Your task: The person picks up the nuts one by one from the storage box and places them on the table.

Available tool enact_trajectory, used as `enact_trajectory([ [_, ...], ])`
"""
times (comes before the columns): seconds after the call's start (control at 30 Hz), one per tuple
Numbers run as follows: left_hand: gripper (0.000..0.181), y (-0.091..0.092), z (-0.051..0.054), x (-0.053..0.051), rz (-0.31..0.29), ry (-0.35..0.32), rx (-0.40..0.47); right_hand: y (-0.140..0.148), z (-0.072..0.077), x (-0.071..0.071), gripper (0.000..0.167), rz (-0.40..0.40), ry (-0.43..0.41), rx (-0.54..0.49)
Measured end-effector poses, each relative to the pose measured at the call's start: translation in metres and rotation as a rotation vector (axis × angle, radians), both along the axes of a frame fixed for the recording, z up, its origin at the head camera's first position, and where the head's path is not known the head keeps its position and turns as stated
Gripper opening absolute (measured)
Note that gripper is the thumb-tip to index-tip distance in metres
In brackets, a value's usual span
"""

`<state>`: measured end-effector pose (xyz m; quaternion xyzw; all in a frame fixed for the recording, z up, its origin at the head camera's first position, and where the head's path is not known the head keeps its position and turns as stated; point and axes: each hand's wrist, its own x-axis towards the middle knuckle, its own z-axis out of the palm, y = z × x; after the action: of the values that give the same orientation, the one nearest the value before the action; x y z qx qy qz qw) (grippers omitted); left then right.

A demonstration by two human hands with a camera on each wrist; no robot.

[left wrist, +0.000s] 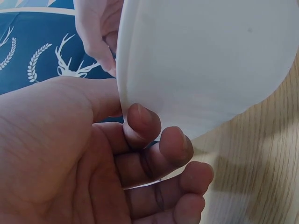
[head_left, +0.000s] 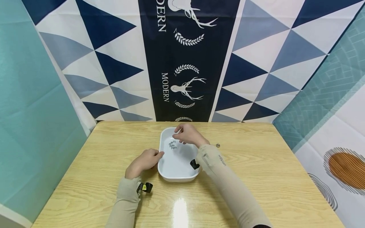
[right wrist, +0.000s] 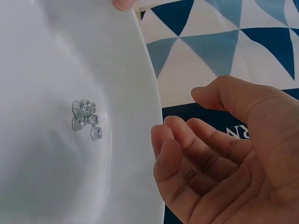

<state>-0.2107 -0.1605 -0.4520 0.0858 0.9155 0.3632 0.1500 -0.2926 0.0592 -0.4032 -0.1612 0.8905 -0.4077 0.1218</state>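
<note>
My left hand (head_left: 145, 161) (left wrist: 88, 144) grips the left side of the white tray (head_left: 179, 169) (left wrist: 205, 60) (right wrist: 46, 177), thumb over the rim and fingertips against the outer wall. Inside the tray, toward its far left, lie several small shiny metal nuts (head_left: 172, 145) (right wrist: 85, 115) in a cluster. Over the far end of the tray hovers my right hand (head_left: 189, 134) (right wrist: 224, 149), its fingers loosely bent, the thumb apart from them and nothing held. The right wrist view shows it beside the rim, away from the nuts.
One small round metal piece (head_left: 218, 145) lies on the wooden table (head_left: 256, 164) to the right of the tray. A patterned cloth (head_left: 188, 57) hangs behind the table's far edge. Each wrist carries a black camera.
</note>
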Motion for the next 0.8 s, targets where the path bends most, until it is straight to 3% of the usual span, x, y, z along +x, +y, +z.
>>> enact_trajectory([
  [0.8,0.043,-0.001,0.000,0.001,-0.011,-0.010,0.038,-0.011,-0.012,-0.014,0.021,-0.010,-0.027,0.079],
])
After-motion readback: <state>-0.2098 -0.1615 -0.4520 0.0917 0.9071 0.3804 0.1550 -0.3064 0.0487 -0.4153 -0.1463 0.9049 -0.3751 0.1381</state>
